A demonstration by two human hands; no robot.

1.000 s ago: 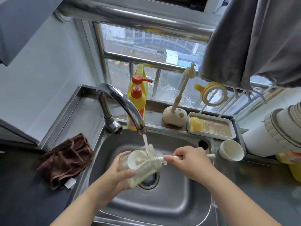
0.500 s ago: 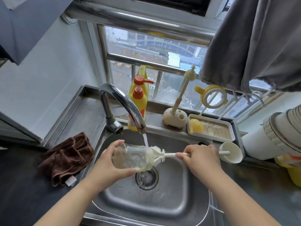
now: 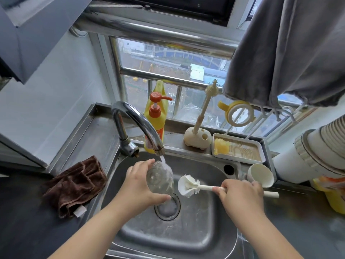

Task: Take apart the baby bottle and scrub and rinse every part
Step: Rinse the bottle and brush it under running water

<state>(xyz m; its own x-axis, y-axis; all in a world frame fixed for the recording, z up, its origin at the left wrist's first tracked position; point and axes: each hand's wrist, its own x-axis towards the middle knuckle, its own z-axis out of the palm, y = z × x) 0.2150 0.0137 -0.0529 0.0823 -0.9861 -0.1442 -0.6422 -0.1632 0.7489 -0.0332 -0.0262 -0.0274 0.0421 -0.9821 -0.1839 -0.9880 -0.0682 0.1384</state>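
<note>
My left hand [image 3: 139, 186] grips the clear bottle body [image 3: 160, 179] over the sink [image 3: 196, 227], under the stream running from the tap [image 3: 138, 122]. Water strikes the bottle's upper end. My right hand [image 3: 240, 196] holds the white handle of the bottle brush [image 3: 188, 186], whose bristle head hangs free just right of the bottle, outside it. A yellow bottle collar ring [image 3: 239, 113] hangs on the rack at the window. A white cap [image 3: 260, 174] lies on its side at the sink's right rim.
A yellow soap pump bottle [image 3: 155, 120] stands behind the tap. A thin brush in a cream holder [image 3: 197, 136] and a tray [image 3: 239, 148] with a yellow piece sit on the ledge. A brown cloth [image 3: 76, 185] lies left of the sink. Grey fabric [image 3: 291, 49] hangs at upper right.
The brush has come out of the bottle and moved right. My left hand has turned the bottle from lying sideways to more upright under the stream.
</note>
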